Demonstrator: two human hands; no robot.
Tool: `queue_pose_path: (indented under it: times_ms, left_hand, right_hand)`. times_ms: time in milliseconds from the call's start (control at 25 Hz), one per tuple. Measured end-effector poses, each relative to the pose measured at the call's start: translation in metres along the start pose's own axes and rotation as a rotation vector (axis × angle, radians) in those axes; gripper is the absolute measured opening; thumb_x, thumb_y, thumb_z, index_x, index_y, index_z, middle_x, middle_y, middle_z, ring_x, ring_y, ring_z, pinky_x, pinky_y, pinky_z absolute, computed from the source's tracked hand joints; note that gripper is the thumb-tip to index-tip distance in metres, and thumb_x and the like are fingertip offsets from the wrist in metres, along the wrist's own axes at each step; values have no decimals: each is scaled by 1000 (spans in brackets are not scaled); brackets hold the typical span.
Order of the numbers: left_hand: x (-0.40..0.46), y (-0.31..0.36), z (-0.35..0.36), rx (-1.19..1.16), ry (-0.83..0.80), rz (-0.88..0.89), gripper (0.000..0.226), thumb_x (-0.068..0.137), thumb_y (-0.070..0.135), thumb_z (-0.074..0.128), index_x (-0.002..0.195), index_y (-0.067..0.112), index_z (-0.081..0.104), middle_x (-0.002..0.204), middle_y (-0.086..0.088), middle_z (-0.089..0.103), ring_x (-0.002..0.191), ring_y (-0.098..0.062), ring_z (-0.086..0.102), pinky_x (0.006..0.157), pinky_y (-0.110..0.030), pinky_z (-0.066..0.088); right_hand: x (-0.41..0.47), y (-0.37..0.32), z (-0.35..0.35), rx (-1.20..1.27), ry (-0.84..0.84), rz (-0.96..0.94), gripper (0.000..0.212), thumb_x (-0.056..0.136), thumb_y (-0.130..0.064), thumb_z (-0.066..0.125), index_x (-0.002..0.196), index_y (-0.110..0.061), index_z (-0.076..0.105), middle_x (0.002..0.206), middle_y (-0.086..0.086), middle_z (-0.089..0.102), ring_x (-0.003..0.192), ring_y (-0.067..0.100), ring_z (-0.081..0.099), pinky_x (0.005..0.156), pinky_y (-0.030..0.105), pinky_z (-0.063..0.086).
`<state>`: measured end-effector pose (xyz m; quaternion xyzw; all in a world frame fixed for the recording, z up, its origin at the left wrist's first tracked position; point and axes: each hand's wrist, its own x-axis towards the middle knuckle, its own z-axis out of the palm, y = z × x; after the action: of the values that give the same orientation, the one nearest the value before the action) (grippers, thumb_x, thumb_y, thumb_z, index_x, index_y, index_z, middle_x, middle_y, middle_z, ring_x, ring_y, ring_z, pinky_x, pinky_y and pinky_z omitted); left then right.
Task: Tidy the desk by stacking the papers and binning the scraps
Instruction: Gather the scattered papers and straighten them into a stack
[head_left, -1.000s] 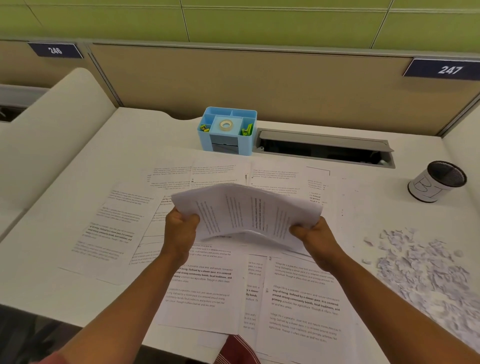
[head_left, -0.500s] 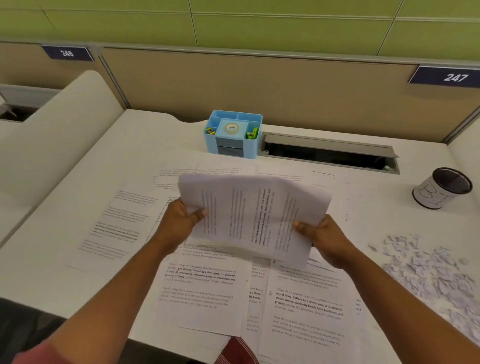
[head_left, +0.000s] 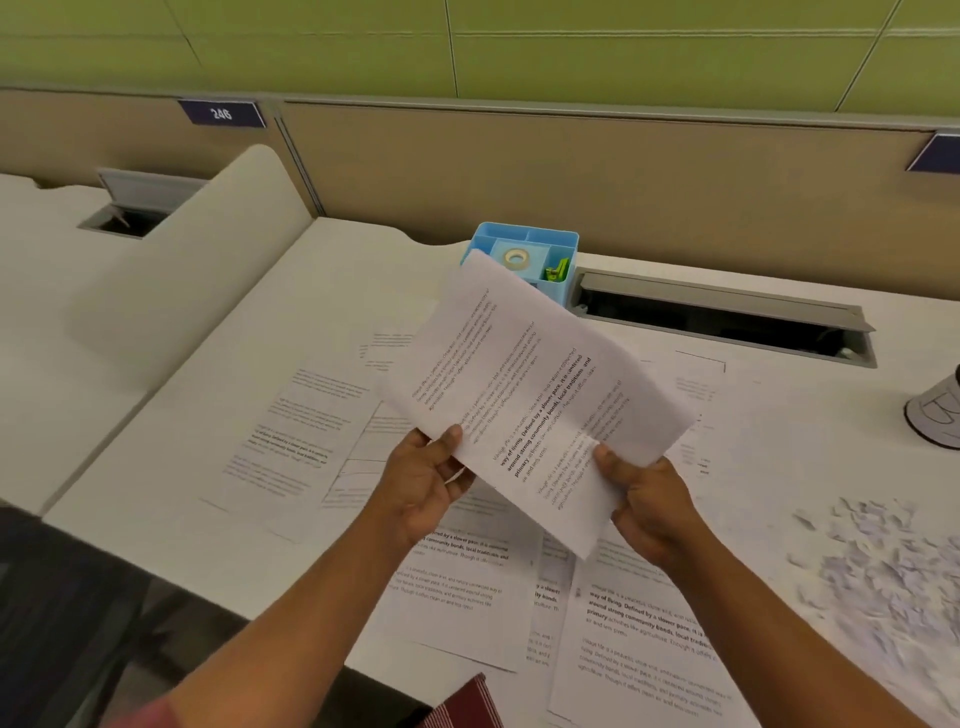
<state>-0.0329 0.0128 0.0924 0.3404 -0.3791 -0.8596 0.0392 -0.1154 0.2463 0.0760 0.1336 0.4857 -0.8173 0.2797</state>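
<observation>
Head view: wide white desk (head_left: 218, 395) strewn with loose printed white sheets (head_left: 291, 431), shredded white scraps (head_left: 893, 571) heaped right. Above it, a thin floppy printed paper sheaf (head_left: 524, 395), pinched at its near edge by left hand (head_left: 421, 483) and right hand (head_left: 649, 504); light, best gripped at both sides.

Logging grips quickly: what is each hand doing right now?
Left hand: pinches the held sheets at their near edge.
Right hand: grips the same sheets.
</observation>
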Motion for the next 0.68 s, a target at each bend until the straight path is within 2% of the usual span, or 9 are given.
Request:
queue_pose_path:
  times_ms: [200,320,400,520,600,680]
  left_hand:
    - [-5,-7,7,-95,29,72,37,99,0,55,131,16,59,124,-12,71,113,-31,69,89,-55,58]
    - [0,13,-2,-93,61,156,37,100,-3,52,132,14,60,125,-12,71,113,-31,69,94,-59,55]
    - [3,30,-10,15,118,232,34,100,-2,54,128,15,62,125,-10,71,111,-29,70,91,-55,57]
    - [7,54,-30,239,140,361,28,99,0,57,117,20,64,117,-3,75,104,-25,72,79,-44,60]
    - [10,67,-42,357,59,421,28,99,0,57,121,15,63,117,-4,75,106,-26,72,82,-44,61]
    - [11,74,-51,453,-23,440,28,99,1,58,125,10,61,117,-5,75,105,-26,72,86,-43,61]
  right_hand:
    - [-6,21,25,95,-59,35,40,93,2,60,127,-19,60,124,7,72,117,31,66,99,58,52]
    - [-10,26,38,28,-137,61,42,94,1,60,131,-17,58,127,9,70,117,31,67,96,58,54]
    - [-7,21,43,-13,-131,40,40,93,0,61,130,-16,60,125,9,71,114,30,68,90,50,59]
    - [4,0,43,-51,-69,-35,35,94,-1,60,126,-15,61,120,8,73,108,30,67,76,39,60]
    - [6,-14,48,-232,-122,-56,38,94,-2,62,129,-17,58,121,6,73,114,31,67,82,38,56]
    - [6,-13,65,-463,-268,-39,45,92,-4,67,133,-19,56,124,7,72,116,28,68,91,42,55]
